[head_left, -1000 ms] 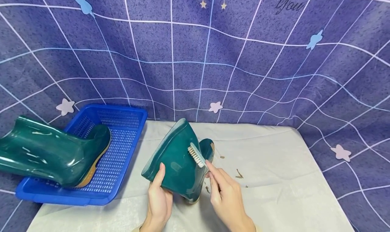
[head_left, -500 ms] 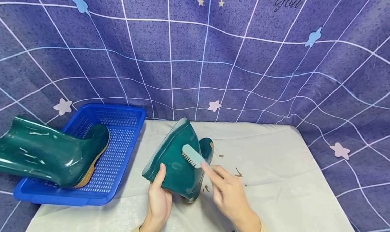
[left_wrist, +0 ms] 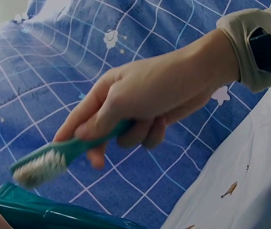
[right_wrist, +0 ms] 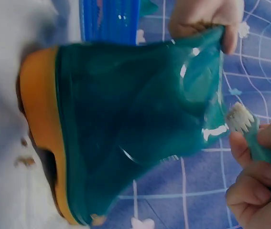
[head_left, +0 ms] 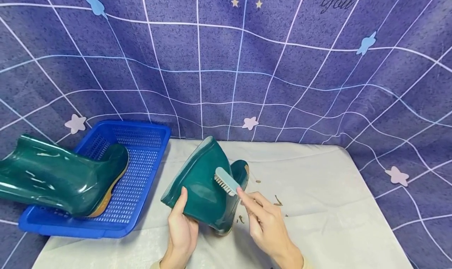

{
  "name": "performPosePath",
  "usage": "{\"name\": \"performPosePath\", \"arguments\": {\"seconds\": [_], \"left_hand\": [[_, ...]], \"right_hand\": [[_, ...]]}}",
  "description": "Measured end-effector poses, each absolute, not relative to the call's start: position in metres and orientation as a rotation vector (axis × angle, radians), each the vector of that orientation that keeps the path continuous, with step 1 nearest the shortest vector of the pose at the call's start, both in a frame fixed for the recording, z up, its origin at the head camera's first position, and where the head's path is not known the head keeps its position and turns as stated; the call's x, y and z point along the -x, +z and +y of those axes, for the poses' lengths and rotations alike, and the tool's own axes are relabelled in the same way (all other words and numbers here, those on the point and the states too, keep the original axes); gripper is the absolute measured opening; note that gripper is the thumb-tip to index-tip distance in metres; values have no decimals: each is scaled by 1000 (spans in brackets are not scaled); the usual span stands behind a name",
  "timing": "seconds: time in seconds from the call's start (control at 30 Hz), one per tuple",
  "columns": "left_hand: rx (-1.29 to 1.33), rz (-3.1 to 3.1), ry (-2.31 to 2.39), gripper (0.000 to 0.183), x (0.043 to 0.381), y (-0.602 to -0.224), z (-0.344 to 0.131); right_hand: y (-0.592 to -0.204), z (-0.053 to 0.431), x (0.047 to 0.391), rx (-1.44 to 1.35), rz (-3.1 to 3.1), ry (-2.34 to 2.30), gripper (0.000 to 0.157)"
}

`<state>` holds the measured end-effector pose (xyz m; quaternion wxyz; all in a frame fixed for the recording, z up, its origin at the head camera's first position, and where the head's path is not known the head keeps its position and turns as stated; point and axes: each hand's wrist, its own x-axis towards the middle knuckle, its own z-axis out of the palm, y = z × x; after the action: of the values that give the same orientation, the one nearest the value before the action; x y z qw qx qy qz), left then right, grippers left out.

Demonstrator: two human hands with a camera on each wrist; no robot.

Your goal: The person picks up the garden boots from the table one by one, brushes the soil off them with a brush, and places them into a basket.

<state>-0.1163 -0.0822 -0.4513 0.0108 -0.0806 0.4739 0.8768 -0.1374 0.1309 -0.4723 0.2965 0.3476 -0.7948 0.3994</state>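
A green rubber boot (head_left: 203, 194) with an orange sole (right_wrist: 42, 102) stands tilted on the cloth, its opening leaning to the left. My left hand (head_left: 181, 231) grips the shaft near the top rim, thumb on the outer face; in the right wrist view this hand (right_wrist: 204, 16) has brown dirt beside its fingers. My right hand (head_left: 266, 222) holds a pale teal scrub brush (head_left: 227, 180) by its handle, index finger stretched along the back. White bristles (left_wrist: 42, 168) face the boot, and the brush head overlaps the shaft in the head view. Brown dirt marks the toe (head_left: 246, 168).
At the left, a second green boot (head_left: 67, 178) lies on its side across a blue plastic basket (head_left: 152, 182). Several brown dirt bits (head_left: 277, 200) are scattered on the white cloth (head_left: 325, 190) right of the boot. A purple patterned curtain (head_left: 219, 84) hangs behind.
The brush has turned from bristles showing to its back facing up, then shifted slightly to the right. The boot's rim and my left hand have moved a little to the left.
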Motion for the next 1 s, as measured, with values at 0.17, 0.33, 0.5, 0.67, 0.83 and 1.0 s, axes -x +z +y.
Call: {"name": "performPosePath", "arguments": {"seconds": [0.17, 0.33, 0.5, 0.67, 0.83, 1.0], "left_hand": [[252, 1505, 2712, 64, 115, -451, -79], [311, 1488, 2764, 63, 117, -456, -83], [281, 1475, 2781, 62, 117, -457, -84], [246, 1508, 2697, 61, 116, -456, -80], [313, 1466, 2712, 63, 121, -456, -82], [322, 1428, 2751, 62, 121, -455, -83]], "right_hand": [[-481, 121, 134, -928, -2163, 1072, 60], [-475, 131, 131, -969, -2221, 1010, 55], [-464, 134, 135, -894, -2171, 1056, 54], [-471, 126, 137, -889, -2181, 1047, 57], [-471, 133, 134, -972, -2287, 994, 59], [-460, 147, 136, -905, -2274, 1051, 61]]}}
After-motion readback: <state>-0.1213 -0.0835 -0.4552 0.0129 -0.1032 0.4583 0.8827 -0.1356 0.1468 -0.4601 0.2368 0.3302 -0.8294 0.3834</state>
